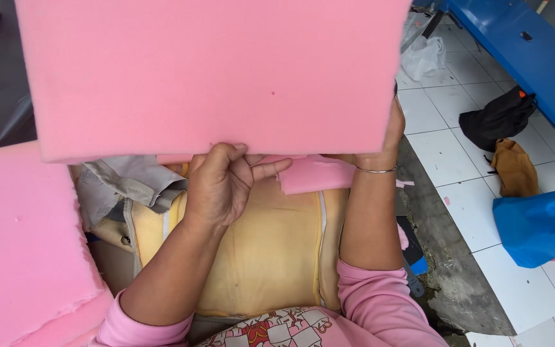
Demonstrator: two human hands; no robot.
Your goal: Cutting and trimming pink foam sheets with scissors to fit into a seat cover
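Both hands hold up a big pink foam slab [213, 71], a thick rectangular sheet with a fine, porous face and a fairly clean lower edge, lifted close to the camera so that it fills the upper frame. The left hand [223, 183] has its grip clamped on the slab's bottom edge, fingers curled over it and thumb pointing right. The right hand [392, 132] grips the slab's right edge; most of its fingers are hidden behind the foam, and a thin metal bangle [375, 170] circles the wrist. Both arms wear pink sleeves.

Under the slab lies a yellow fabric cushion cover [271, 250], soft and stained, with pale piping running down it. A small torn foam scrap [313, 173] rests on it, near the left hand. At the left stands another foam block [24, 247] with a ragged, torn edge. To the right is a white tiled floor [464, 199] carrying a black cloth [499, 119], a brown cloth [515, 168] and crumpled blue sheeting [537, 225].
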